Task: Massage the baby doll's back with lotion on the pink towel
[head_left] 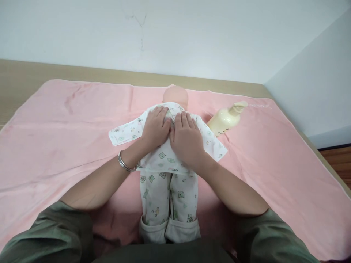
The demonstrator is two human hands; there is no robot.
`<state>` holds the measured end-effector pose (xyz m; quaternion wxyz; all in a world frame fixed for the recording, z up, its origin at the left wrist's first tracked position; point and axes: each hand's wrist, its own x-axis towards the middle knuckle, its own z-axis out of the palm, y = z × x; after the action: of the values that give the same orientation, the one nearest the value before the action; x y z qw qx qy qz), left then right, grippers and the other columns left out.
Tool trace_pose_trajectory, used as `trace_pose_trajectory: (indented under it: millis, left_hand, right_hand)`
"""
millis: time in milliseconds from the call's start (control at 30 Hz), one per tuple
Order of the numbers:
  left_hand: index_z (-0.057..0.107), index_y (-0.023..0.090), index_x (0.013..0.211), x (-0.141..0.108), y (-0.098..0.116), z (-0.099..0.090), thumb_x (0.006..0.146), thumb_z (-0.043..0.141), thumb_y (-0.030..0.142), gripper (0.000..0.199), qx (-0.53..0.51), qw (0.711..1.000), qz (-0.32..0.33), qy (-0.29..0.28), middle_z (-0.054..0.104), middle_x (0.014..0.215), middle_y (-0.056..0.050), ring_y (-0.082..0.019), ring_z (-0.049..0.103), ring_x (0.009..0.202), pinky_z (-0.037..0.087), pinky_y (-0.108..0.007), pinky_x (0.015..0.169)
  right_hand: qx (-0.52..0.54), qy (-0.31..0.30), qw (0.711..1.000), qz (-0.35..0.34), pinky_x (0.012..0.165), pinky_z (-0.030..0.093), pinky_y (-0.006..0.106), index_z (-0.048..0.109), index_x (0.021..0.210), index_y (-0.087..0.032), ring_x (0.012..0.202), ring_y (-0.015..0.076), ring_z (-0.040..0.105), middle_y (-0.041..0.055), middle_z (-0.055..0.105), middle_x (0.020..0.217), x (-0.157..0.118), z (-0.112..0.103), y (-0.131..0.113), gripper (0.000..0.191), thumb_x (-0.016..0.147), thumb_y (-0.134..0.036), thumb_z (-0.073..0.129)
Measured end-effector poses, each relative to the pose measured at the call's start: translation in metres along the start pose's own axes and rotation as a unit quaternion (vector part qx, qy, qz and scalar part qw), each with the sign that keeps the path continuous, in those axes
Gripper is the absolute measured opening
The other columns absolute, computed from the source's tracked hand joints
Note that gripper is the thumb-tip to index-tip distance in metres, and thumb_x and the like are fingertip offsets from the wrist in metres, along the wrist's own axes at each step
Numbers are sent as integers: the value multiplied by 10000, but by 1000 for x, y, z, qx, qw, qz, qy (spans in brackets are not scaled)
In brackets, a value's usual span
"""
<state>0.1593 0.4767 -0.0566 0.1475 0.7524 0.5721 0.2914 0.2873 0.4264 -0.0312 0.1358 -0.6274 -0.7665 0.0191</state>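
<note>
- Doll (176, 96) is lying on the mat directly under my hands, its long axis running straight away from me, head at the far end and legs pointing back towards my body.
- Both of my hands are touching it, neither one nearer: my left hand (155, 128) is covering the left part of the upper shirt (161, 155), my right hand (188, 140) the right part, with the thumbs almost meeting near the midline.
- I am grasping nothing; both palms are lying flat and unclenched, fingers pointing mainly towards the head.
- The head is showing smooth and bare above the collar; its face is staying out of view, so I cannot tell which way it is turned.
- The shirt is showing small green animal prints on white, one sleeve spreading out to the left, the other slanting right and towards me.
- Matching trousers (156, 193) are covering the legs, with plain, pale cuffs at the near end.
- A cream bottle (223, 121) is sitting just beyond the right sleeve, closer to my right hand, its pump pointing up and to the right.
- The pink mat (263, 157) is spreading around everything, over a wooden table (22, 78) that is meeting a pale wall (192, 40).
</note>
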Motion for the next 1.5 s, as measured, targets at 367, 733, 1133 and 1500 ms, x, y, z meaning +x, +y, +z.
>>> trace_pose_trajectory:
  millis: [367,733,1133,1500]
  left_hand:
    - [501,-36,1452,-27,29,-2,1012,317,245,553,52,998,33,3,459,1584,-238,-325,359,1547,258,-518,1318]
    - [545,-50,1414,8,-1,-5,977,320,293,598,7,1000,-11,-28,498,1553,-239,-334,395,1521,265,-499,1311]
    - [606,-29,1340,-26,28,-1,1000,331,248,518,94,994,51,33,596,1451,-244,-342,498,1444,363,-504,1268]
    - [698,121,1077,10,0,-10,966,301,224,425,29,1000,8,-8,702,1260,-176,-288,616,1263,423,-481,1226]
  right_hand:
    - [86,-40,995,30,1343,177,485,303,1609,-6,1591,276,229,157,280,1666,38,4,34,646,1039,-310,317]
    - [-13,8,1000,-8,1291,296,483,453,1519,44,1513,335,386,244,438,1558,4,-4,1,580,1077,-304,307]
    - [45,-8,999,-5,1291,286,474,454,1523,11,1494,309,409,185,450,1571,36,1,34,580,1048,-299,333]
    - [-43,10,998,-38,1235,378,469,498,1478,57,1436,334,488,249,542,1465,5,-6,4,540,1054,-225,320]
